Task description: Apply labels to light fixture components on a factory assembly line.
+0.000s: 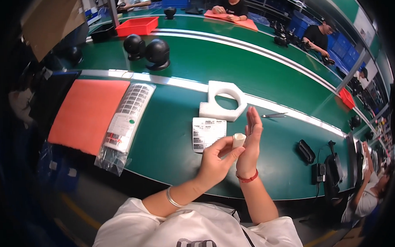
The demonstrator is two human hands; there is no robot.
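Note:
My left hand (216, 160) holds a small cream-coloured cylinder (238, 140) between thumb and fingers, pressed against the palm of my right hand (249, 141). My right hand stands upright with its fingers straight and together, a red cord around the wrist. A silver bangle sits on my left wrist. Just beyond my hands a white sheet of printed labels (208, 132) lies on the green bench (163, 142). Behind it rests a white foam ring block (223, 101).
An orange foam mat (86, 114) and a clear bag of labelled strips (125, 124) lie at left. Tweezers (273, 115) lie right of the foam block. Two black dome devices (149, 51), a red tray (136, 26) and other seated workers are farther back. Black cables and chargers (314, 161) are at right.

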